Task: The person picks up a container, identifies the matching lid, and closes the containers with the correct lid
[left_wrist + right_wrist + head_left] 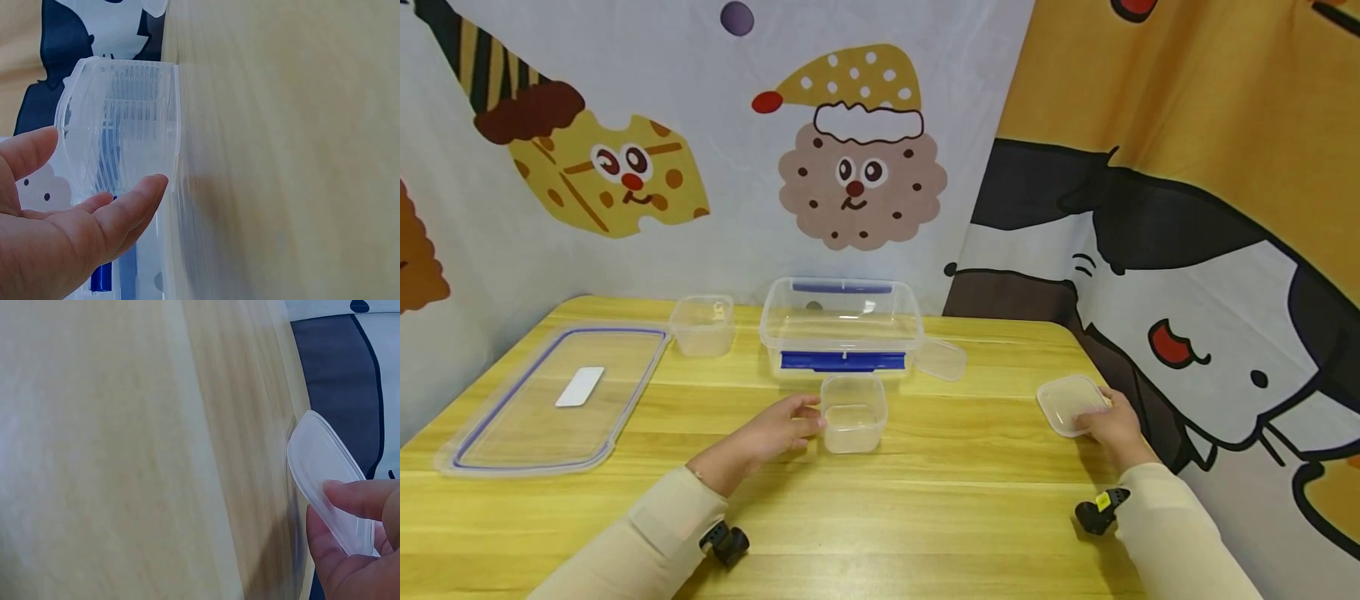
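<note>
My right hand [1112, 429] pinches a small clear square lid [1066, 403] by its near edge, at the table's right side. In the right wrist view the lid [328, 478] tilts between thumb and fingers. On the left, my left hand [778, 431] is beside a small clear plastic container [853, 421], its fingertips at the container's left wall. The left wrist view shows the thumb and fingers [134, 206] spread apart around the side of that container [134, 119]; whether they touch it I cannot tell.
Behind stands a large clear box [842, 325] with blue clips. A second small lid [942, 359] lies at its right. Back left is another small container [702, 325], near a large blue-rimmed lid [550, 400]. A printed curtain [722, 242] hangs behind the wooden table [925, 517].
</note>
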`<state>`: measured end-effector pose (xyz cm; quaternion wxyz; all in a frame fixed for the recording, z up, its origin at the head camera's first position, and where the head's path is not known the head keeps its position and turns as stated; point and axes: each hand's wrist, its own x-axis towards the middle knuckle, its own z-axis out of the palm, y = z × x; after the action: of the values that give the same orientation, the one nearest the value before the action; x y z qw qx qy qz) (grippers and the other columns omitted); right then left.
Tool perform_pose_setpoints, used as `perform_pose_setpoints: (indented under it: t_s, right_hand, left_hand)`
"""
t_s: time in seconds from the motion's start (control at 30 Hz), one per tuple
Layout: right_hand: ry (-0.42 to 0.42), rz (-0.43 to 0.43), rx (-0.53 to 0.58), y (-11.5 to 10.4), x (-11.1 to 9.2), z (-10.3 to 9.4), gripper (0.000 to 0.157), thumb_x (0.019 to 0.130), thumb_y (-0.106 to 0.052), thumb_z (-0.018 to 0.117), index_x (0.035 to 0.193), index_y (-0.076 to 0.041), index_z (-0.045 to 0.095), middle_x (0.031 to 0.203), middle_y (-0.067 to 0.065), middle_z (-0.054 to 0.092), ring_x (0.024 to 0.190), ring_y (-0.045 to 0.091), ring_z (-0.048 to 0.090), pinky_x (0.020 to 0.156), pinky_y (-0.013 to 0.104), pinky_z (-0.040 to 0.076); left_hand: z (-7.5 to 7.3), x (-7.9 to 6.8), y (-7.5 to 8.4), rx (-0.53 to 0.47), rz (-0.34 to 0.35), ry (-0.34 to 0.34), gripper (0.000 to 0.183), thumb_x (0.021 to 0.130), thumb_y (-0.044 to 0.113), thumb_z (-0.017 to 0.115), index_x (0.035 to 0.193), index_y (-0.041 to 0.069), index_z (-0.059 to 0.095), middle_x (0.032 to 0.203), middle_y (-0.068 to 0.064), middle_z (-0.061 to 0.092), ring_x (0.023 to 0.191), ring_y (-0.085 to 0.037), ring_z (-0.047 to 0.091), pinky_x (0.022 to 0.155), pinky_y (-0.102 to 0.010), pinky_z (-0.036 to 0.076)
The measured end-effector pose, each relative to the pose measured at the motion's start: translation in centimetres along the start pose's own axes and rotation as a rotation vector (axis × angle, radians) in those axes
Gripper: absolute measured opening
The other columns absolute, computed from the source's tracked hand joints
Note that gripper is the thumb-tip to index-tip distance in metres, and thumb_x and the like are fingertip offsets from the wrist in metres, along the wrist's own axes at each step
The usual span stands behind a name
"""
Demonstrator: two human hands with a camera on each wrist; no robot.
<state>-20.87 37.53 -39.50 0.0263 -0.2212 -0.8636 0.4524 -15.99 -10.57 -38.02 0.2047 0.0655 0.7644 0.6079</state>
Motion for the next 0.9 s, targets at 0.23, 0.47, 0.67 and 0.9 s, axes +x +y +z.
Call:
perform_pose_setpoints:
  t_s: [0.23, 0.47, 0.67, 0.9]
  right_hand:
    - [-0.001, -0.004, 0.042, -0.07, 0.0, 0.2, 0.079, 0.083, 0.014, 0.058, 0.149, 0.008, 0.015, 0.143, 0.039, 0.027, 0.117, 0.045, 0.041, 0.058, 0.018, 0.048]
    - [0.003, -0.026, 0.03, -0.44, -0.23, 0.21, 0.078, 0.083, 0.014, 0.058, 0.149, 0.008, 0.017, 0.144, 0.038, 0.027, 0.116, 0.044, 0.04, 0.06, 0.021, 0.048]
    - [0.002, -0.037, 0.035, -0.58, -0.25, 0.24, 0.078, 0.084, 0.012, 0.059, 0.15, 0.007, 0.017, 0.147, 0.036, 0.026, 0.118, 0.044, 0.038, 0.066, 0.022, 0.046]
    - [0.017, -0.051, 0.078, -0.95, -0.54, 0.44, 0.078, 0.084, 0.01, 0.057, 0.15, 0.005, 0.016, 0.148, 0.035, 0.024, 0.116, 0.041, 0.04, 0.06, 0.016, 0.046]
  left_hand:
    - [-0.1, 0.23, -0.31, -0.004, -0.001, -0.003, 0.056, 0.1, 0.012, 0.052, 0.144, -0.012, 0.028, 0.137, -0.033, 0.039, 0.121, -0.044, 0.049, 0.101, -0.05, 0.045]
    - [-0.12, 0.27, -0.35, -0.001, 0.004, -0.013, 0.058, 0.1, 0.014, 0.053, 0.145, -0.012, 0.027, 0.137, -0.032, 0.04, 0.121, -0.043, 0.05, 0.101, -0.05, 0.045]
    - [-0.06, 0.26, -0.32, 0.007, -0.003, 0.004, 0.055, 0.1, 0.013, 0.052, 0.145, -0.011, 0.029, 0.137, -0.031, 0.04, 0.121, -0.042, 0.05, 0.101, -0.05, 0.045]
    - [-0.14, 0.4, -0.48, 0.005, -0.011, 0.023, 0.054, 0.1, 0.013, 0.053, 0.144, -0.009, 0.031, 0.136, -0.029, 0.043, 0.12, -0.04, 0.052, 0.101, -0.049, 0.045]
